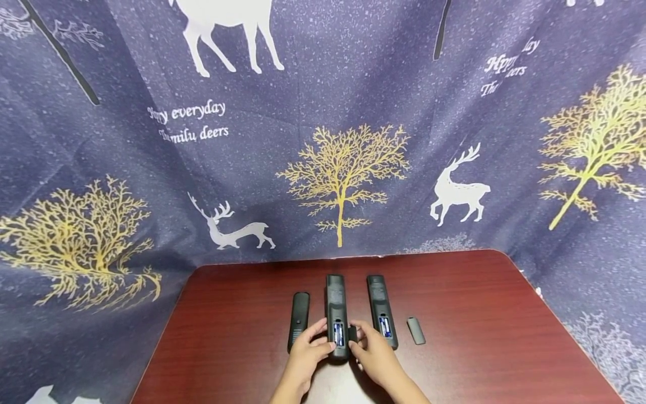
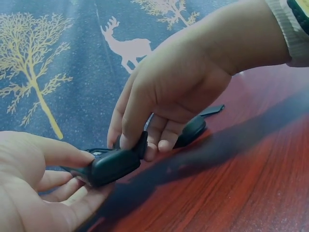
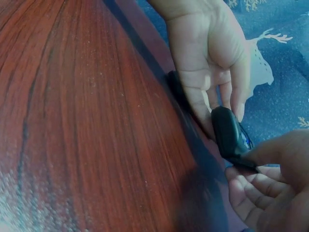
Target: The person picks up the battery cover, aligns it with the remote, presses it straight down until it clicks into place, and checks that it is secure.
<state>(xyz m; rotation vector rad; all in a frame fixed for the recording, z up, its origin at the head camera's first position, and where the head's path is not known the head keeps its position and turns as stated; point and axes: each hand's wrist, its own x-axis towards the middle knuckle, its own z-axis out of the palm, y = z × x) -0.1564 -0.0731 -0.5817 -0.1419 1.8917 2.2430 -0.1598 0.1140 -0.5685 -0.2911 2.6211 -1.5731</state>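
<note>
Hands [image 1: 374, 354] bare; pale grey cuff [image 2: 292, 38] on right arm, dark-and-yellow patch [image 2: 301, 14] adjoining.

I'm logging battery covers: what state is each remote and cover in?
Middle remote: open, batteries inside, held by left hand
Right remote: open, batteries inside
Left remote: lying flat, cover state unclear
Loose cover: off, lying on table
Second cover: off, pinched by right hand

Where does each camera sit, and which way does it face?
Head: on the head, facing forward and down at the table and printed cloth; left hand and right hand show.
Left wrist: on that wrist, facing the held remote; left hand near, right hand and sleeve beyond.
Right wrist: on that wrist, facing the same remote; right hand near, left hand beyond.
Shared: both wrist views show that remote.
</note>
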